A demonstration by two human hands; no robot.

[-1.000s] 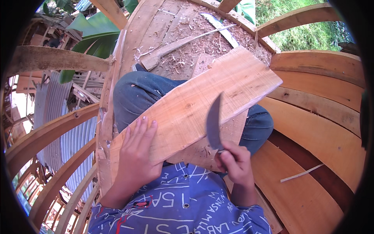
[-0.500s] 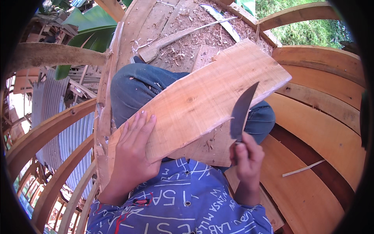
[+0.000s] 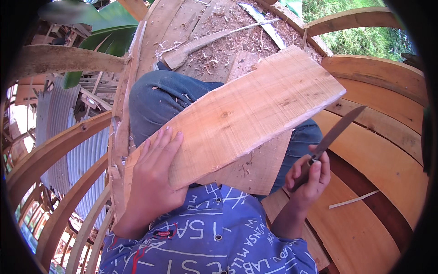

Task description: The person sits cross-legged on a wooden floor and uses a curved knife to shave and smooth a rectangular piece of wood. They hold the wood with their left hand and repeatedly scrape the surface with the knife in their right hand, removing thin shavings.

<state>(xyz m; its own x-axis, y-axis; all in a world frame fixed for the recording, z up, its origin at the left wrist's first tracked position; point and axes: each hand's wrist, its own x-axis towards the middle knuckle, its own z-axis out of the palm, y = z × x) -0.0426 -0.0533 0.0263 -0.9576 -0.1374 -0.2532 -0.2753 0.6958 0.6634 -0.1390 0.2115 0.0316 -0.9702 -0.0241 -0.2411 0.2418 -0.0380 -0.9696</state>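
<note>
A broad, pale wooden board (image 3: 237,107) lies slantwise across my lap, its far end up to the right. My left hand (image 3: 157,176) holds its near left end, fingers stretched over the top face and the thumb hidden at the lower edge. To the right of the board, my right hand (image 3: 311,176) is closed round the dark handle of a knife (image 3: 341,130). The broad blade points up and to the right, apart from the board. Beneath the board, another flat piece of wood (image 3: 255,176) rests across my legs.
Wood shavings (image 3: 216,52) cover the floor ahead, where a roughly cut stick (image 3: 182,55) and a pale strip (image 3: 264,25) lie. Curved wooden ribs (image 3: 59,141) rise at the left and planks (image 3: 365,150) at the right. A thin sliver (image 3: 353,200) lies on the right planks.
My right hand has moved right and slightly down with the knife, carrying the blade away from the board's edge and tilting it further right. My left hand and the board stay nearly in place.
</note>
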